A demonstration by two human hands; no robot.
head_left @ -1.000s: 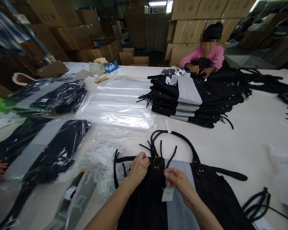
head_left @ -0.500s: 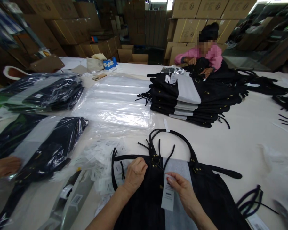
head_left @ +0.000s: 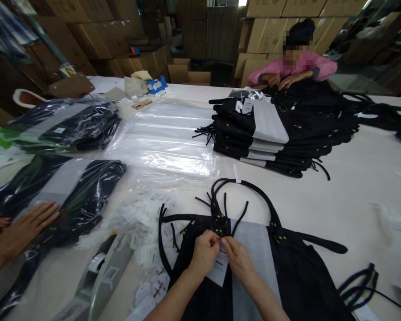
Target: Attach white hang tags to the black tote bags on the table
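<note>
Left hand [head_left: 205, 254] and right hand [head_left: 239, 256] are both pinching the top end of a white tag [head_left: 218, 271], fingertips basically touching. Biggest thing's the pale table [head_left: 341, 196], all across the frame. Then there's a black bag [head_left: 299, 276] lying flat under the hands, bottom center, a stack of black bags [head_left: 304, 133] upper right, and clear plastic sheets [head_left: 163, 138] left of it. Smallest: the tag, lower middle.
</note>
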